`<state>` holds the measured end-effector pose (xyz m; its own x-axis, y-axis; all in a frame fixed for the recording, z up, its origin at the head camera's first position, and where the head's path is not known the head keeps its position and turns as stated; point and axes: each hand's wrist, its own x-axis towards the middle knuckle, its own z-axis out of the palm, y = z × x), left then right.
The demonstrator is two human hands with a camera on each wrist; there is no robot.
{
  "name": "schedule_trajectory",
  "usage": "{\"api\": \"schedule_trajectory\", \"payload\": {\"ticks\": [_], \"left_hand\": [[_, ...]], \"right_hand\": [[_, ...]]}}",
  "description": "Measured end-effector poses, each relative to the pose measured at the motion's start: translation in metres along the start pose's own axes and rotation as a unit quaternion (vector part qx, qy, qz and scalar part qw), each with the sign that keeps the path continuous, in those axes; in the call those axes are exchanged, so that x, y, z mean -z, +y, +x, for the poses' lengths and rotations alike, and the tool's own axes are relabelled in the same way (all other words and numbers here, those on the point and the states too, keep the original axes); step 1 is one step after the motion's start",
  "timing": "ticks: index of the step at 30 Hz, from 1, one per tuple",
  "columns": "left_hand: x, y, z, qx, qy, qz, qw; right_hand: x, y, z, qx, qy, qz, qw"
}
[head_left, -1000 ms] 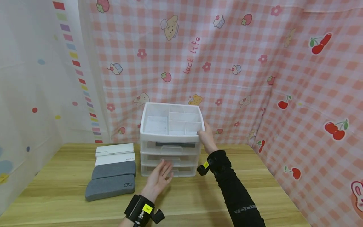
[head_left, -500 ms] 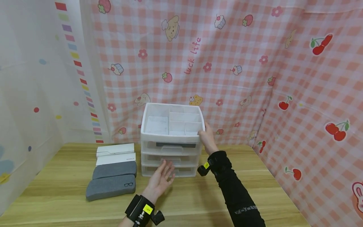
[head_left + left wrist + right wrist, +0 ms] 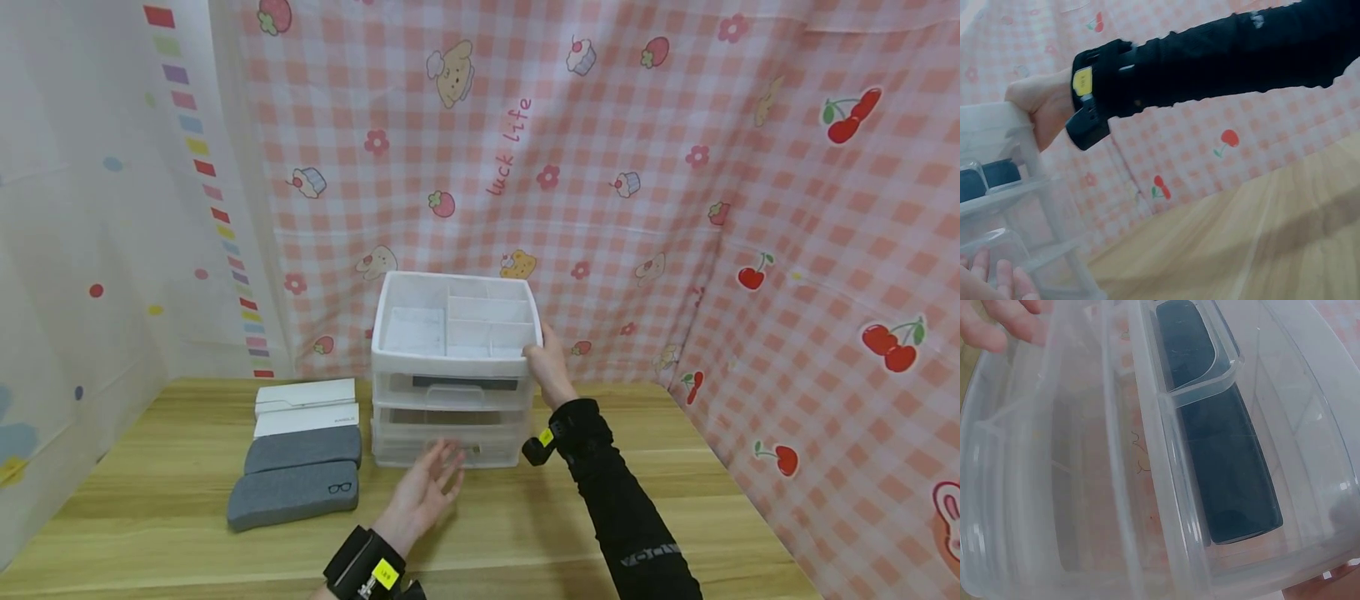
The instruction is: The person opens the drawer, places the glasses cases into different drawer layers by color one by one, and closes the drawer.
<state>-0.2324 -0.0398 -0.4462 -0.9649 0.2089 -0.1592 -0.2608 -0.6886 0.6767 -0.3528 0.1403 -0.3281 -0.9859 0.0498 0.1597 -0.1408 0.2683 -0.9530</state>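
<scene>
A white drawer unit with clear drawers and a compartmented top stands at the back of the table. My right hand grips its right side, thumb at the top rim. The middle drawer is partway out. In front of it is my left hand, palm up, fingers fairly straight and fingertips at the drawer front near the clear handle. Inside the top drawer lies a long dark blue case, seen through the plastic in the right wrist view.
Left of the unit, a white box, a second white box, a grey case and a grey glasses case lie in a row on the wooden table. A checked curtain hangs behind.
The middle drawer has come forward out of the unit, and my left hand has moved slightly down toward me with it. My right hand stays on the unit's side.
</scene>
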Motion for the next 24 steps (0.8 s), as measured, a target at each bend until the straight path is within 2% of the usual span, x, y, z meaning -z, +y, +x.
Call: {"api": "schedule_trajectory", "payload": {"ticks": [11, 24], "left_hand": [[-0.005, -0.006, -0.025, 0.002, 0.019, 0.016, 0.9997], [-0.014, -0.016, -0.047, 0.004, 0.046, 0.059, 0.9972]], "right_hand": [[0.001, -0.001, -0.001, -0.001, -0.008, 0.002, 1.0], [0.001, 0.0, -0.002, -0.008, -0.01, 0.003, 1.0]]}}
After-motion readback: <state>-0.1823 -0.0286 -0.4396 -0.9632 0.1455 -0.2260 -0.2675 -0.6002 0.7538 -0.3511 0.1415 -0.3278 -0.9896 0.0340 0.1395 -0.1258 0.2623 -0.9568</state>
